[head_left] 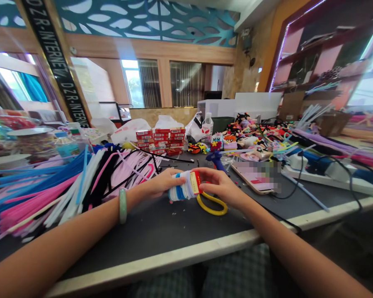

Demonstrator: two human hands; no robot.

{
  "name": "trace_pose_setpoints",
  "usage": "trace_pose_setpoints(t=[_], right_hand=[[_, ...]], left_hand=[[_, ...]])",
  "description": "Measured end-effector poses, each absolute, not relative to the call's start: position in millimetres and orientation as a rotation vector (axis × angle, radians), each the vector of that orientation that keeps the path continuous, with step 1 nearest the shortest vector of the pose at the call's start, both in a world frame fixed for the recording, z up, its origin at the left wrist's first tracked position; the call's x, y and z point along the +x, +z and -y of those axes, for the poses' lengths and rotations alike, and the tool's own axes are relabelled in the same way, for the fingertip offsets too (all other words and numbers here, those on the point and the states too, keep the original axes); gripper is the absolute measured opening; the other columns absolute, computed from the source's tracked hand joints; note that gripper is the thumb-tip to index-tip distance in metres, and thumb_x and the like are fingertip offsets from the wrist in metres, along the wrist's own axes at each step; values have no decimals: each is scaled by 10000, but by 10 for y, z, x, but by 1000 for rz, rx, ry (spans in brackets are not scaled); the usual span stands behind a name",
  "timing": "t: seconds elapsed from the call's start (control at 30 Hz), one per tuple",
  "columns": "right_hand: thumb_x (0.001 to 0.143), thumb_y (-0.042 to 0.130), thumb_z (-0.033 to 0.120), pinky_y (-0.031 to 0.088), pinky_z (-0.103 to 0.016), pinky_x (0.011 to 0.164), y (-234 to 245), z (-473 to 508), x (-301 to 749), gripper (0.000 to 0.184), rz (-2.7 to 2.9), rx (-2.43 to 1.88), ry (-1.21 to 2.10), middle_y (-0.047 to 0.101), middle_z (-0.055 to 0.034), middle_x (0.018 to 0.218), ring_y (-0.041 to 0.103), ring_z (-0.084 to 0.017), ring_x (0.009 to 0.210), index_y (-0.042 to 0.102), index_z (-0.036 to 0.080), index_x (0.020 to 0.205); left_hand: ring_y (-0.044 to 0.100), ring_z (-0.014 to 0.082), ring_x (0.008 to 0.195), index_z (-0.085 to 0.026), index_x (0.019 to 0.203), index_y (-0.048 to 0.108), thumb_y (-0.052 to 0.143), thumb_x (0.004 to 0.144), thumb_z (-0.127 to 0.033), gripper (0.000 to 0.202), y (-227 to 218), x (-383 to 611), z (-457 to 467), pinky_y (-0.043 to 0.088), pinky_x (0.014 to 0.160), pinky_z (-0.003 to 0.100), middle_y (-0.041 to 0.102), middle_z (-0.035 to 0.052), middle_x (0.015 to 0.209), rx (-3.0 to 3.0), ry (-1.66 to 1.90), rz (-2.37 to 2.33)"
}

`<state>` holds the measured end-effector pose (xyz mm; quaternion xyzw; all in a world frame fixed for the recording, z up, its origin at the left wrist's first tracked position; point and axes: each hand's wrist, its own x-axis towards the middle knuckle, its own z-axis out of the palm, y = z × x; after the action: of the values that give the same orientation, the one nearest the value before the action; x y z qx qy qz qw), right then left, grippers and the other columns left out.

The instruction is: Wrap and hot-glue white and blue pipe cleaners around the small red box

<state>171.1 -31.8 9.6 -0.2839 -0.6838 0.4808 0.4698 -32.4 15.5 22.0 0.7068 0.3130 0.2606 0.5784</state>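
Both hands meet over the dark tabletop (149, 236). My left hand (160, 183), with a green bangle (123, 205) on its wrist, is closed round a small roll of white and blue pipe cleaners (183, 188). My right hand (219, 185) pinches the roll's right end, where a red and yellow band (195, 182) wraps it. Under the right hand lie scissors with yellow handles (211, 206), flat on the table. Whether the right hand touches them I cannot tell.
A large heap of pink, blue, white and black pipe cleaners (49, 186) fills the left side. A phone (256, 176) lies right of the hands, with cables and a white power strip (323, 176) beyond. Stacked red boxes (160, 140), a water bottle (207, 124) and small craft figures (248, 136) stand behind.
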Motion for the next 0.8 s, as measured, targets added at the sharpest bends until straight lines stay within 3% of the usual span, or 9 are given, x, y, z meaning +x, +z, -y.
trace_pose_setpoints(t=[0.33, 0.43, 0.6, 0.8], right_hand=[[603, 783, 284, 467, -360, 838, 76, 326, 1709, 715, 1817, -805, 995, 570, -78, 1200, 557, -203, 1000, 490, 222, 1252], [602, 785, 273, 458, -373, 864, 85, 349, 1709, 733, 1832, -806, 925, 513, -85, 1271, 542, -211, 1037, 474, 237, 1265], [641, 767, 264, 452, -380, 890, 84, 391, 1703, 686, 1872, -777, 838, 522, -78, 1211, 542, -208, 1043, 478, 249, 1263], [618, 794, 255, 434, -383, 923, 76, 415, 1709, 757, 1945, -760, 807, 502, -67, 1223, 524, -213, 1074, 445, 273, 1290]], left_hand=[[576, 137, 496, -100, 958, 615, 739, 591, -552, 595, 226, -311, -128, 463, 362, 220, 631, 43, 694, 1704, 708, -767], [589, 137, 508, -104, 923, 613, 740, 585, -554, 577, 237, -295, -102, 486, 389, 225, 629, 36, 690, 1715, 749, -747], [582, 138, 482, -111, 836, 596, 783, 480, -578, 617, 262, -303, -70, 488, 354, 231, 612, 7, 641, 1687, 763, -777], [622, 164, 519, -101, 894, 603, 803, 487, -535, 629, 234, -343, -65, 496, 362, 229, 663, 50, 708, 1619, 738, -722]])
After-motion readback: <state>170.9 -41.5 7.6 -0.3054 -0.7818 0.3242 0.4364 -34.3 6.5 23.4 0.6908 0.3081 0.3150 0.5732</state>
